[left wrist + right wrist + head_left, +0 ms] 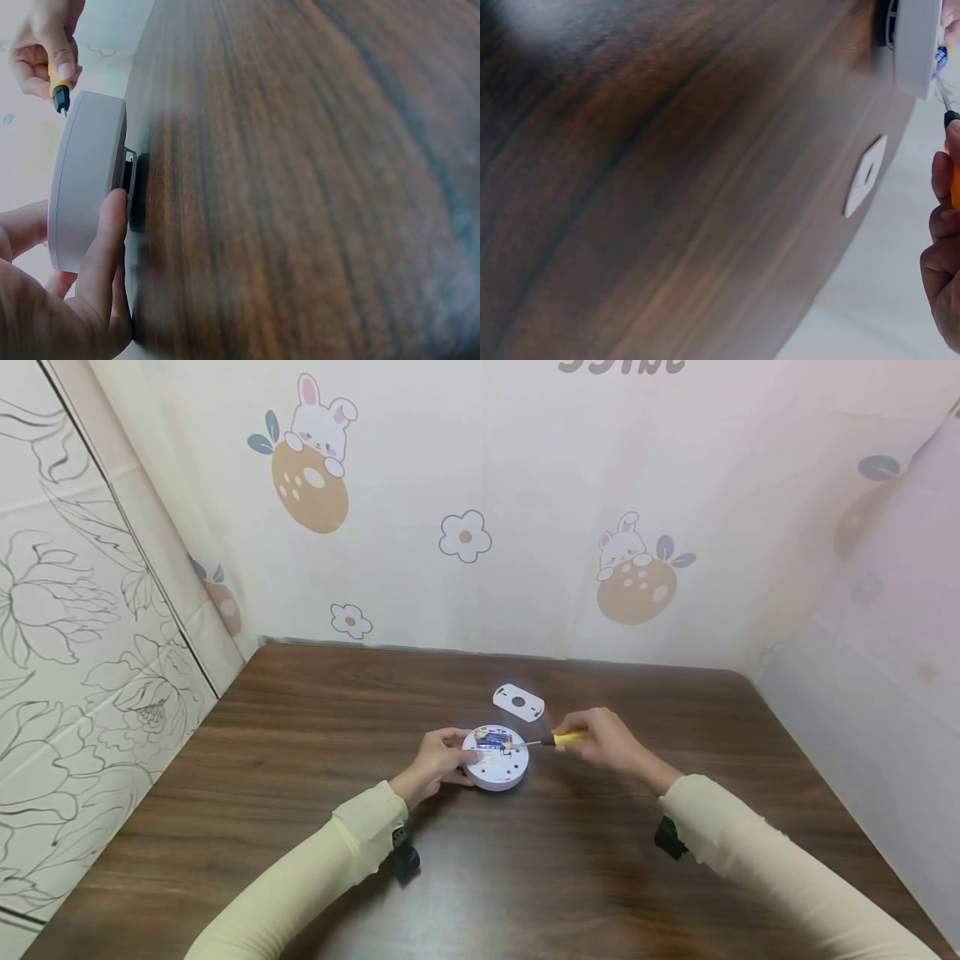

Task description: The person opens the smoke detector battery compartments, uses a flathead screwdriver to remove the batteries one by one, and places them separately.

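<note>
A round white device lies on the brown wooden table with its battery bay open, showing blue and yellow batteries. My left hand grips the device's left rim; the same white device fills the left wrist view, with my left-hand fingers curled round its edge. My right hand holds a small yellow-handled screwdriver, whose tip points into the open bay. In the right wrist view the screwdriver's shaft reaches the white device.
A flat white cover plate with a round hole lies on the table just behind the device; the same cover plate shows in the right wrist view. Fabric walls with rabbit prints enclose the table on three sides.
</note>
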